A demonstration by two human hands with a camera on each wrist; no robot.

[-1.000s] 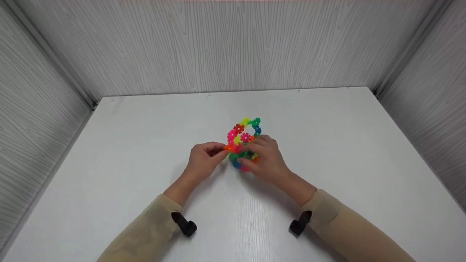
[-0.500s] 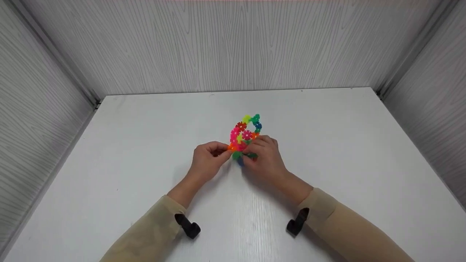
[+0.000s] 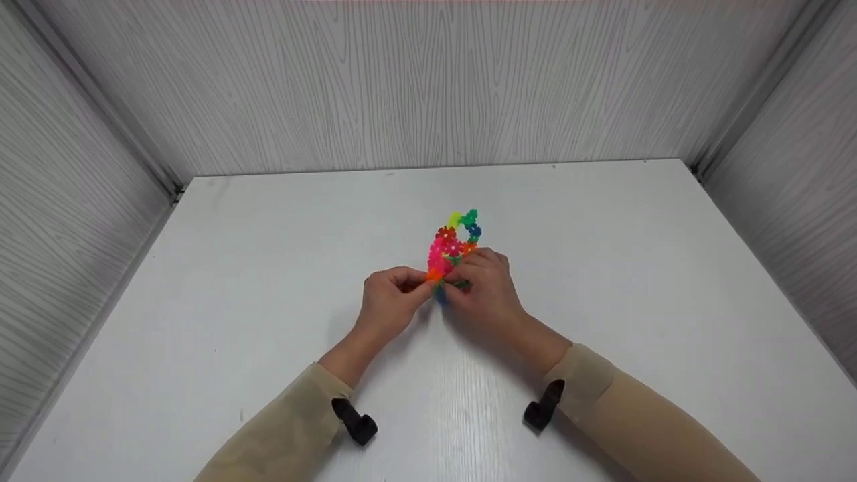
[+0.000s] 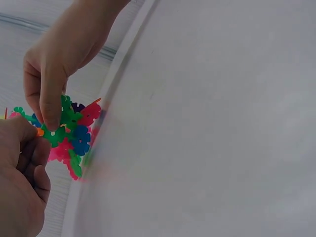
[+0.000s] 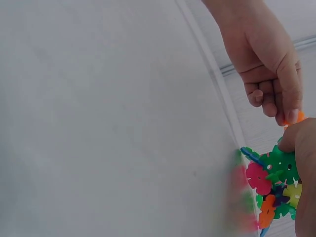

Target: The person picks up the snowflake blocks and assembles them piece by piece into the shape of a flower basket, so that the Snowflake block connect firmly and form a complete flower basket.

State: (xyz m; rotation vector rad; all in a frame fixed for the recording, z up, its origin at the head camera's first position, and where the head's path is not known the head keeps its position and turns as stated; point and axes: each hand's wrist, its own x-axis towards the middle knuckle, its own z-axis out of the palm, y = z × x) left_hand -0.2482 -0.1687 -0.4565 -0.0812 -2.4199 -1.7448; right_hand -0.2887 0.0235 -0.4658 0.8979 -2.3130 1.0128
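A colourful structure of interlocking plastic snowflake discs [image 3: 452, 246] stands at the middle of the table. Its upper part forms a ring of yellow, green, blue, orange and red pieces. My left hand [image 3: 392, 301] pinches an orange snowflake disc [image 5: 300, 116] between thumb and forefinger at the structure's left side. From the right, my right hand [image 3: 487, 288] grips the structure, its thumb and fingers at a green disc [image 4: 53, 136]. The fingertips of both hands nearly meet. Much of the lower part, with blue, pink and green discs, is hidden behind the hands in the head view.
A white table [image 3: 268, 227] lies under the hands. Pale wood-grain panels [image 3: 428, 87] rise behind it and on both sides. Each beige sleeve carries a black wrist mount, the left one [image 3: 355, 422] and the right one [image 3: 543, 406], both close above the tabletop.
My left hand has moved a little right and down with the orange disc, closer to my right hand. The structure has turned, so its pink left side looks narrower.
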